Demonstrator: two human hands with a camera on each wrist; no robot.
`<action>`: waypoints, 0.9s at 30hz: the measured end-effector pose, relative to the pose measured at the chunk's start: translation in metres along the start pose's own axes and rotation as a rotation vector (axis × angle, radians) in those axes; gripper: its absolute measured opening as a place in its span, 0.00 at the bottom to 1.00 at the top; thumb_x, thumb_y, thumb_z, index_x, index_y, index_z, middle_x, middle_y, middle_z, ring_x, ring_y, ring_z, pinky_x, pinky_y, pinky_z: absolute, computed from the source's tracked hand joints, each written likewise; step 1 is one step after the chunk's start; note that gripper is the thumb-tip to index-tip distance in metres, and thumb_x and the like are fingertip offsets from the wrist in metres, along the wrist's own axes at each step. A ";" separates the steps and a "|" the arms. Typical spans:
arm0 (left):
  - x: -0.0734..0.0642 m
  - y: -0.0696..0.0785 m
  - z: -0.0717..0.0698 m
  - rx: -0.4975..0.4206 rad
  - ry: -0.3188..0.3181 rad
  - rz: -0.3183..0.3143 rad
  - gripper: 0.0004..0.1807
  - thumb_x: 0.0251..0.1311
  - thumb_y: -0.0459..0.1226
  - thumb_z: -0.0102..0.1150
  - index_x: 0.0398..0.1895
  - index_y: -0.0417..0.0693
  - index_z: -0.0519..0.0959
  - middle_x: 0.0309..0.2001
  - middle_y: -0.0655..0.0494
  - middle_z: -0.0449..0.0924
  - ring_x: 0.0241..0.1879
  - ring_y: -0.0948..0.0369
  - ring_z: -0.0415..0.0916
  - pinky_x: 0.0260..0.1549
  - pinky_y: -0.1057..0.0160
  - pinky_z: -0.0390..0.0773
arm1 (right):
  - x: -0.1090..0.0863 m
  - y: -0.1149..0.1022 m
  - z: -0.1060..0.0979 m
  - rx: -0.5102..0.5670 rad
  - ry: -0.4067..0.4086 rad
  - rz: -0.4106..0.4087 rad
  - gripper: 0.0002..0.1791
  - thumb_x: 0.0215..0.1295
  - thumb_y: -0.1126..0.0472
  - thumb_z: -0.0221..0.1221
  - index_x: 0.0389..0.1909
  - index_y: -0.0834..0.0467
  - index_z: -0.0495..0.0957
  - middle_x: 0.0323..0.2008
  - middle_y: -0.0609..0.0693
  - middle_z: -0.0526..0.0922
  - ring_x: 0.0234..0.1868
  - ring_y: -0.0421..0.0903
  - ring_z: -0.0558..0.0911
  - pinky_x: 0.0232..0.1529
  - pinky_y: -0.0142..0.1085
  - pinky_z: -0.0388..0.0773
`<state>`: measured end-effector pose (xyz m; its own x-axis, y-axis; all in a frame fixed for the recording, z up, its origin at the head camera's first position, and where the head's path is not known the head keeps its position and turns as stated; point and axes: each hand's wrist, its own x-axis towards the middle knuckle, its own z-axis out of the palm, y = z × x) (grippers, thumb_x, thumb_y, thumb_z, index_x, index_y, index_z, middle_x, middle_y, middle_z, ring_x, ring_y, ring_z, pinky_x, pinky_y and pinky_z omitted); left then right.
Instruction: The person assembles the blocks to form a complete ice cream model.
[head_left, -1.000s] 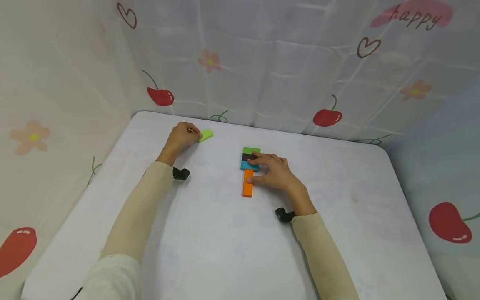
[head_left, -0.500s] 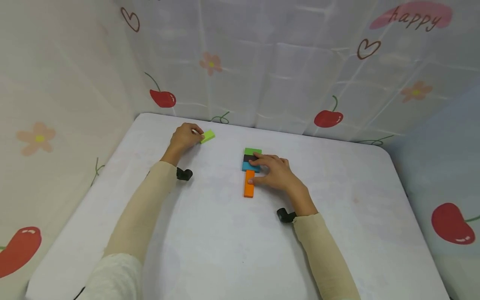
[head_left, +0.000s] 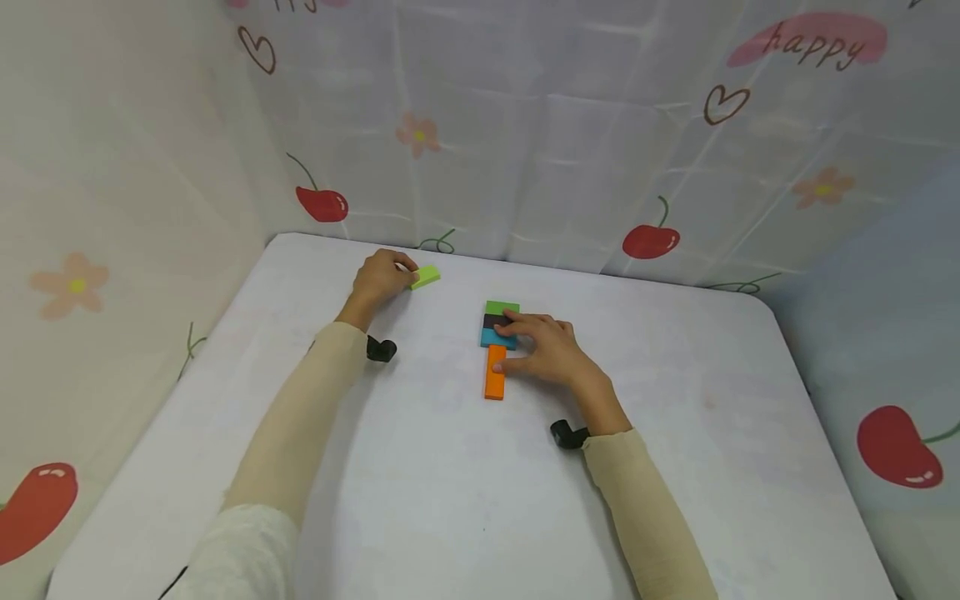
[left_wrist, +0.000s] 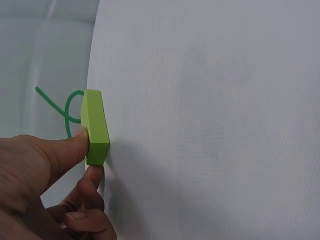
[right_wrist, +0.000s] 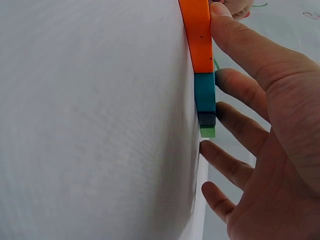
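In the head view my left hand pinches a lime-green block near the table's far edge. The left wrist view has the thumb on one side of that lime-green block and a finger beneath its near end. My right hand rests on a row of flat blocks, fingers spread. Its thumb touches an orange block that lies lengthwise. Beyond that, a blue block, a black block and a green block lie crosswise, side by side, with fingertips on the blue and black ones in the right wrist view.
A white table with rounded far corners carries the blocks. Behind it hangs a pale curtain with printed cherries, flowers and hearts, and its foot meets the far edge. Each wrist wears a small black device.
My left hand has slid a little to the right with the lime-green block. The right hand and the row of blocks keep their places. The head view has tilted up slightly.
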<state>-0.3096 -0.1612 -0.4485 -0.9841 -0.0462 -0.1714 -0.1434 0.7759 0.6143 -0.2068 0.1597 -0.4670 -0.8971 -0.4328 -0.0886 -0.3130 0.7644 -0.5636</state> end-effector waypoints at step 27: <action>0.014 0.053 0.050 0.043 0.039 0.036 0.12 0.62 0.49 0.63 0.41 0.54 0.80 0.42 0.56 0.83 0.40 0.54 0.77 0.39 0.54 0.74 | 0.000 -0.001 -0.002 -0.016 0.000 0.018 0.36 0.48 0.30 0.68 0.61 0.31 0.75 0.75 0.34 0.61 0.74 0.49 0.59 0.69 0.55 0.48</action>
<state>-0.3258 -0.0894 -0.4565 -0.9920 -0.0416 -0.1192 -0.1041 0.8038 0.5858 -0.2069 0.1602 -0.4654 -0.9026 -0.4190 -0.0985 -0.3021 0.7796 -0.5486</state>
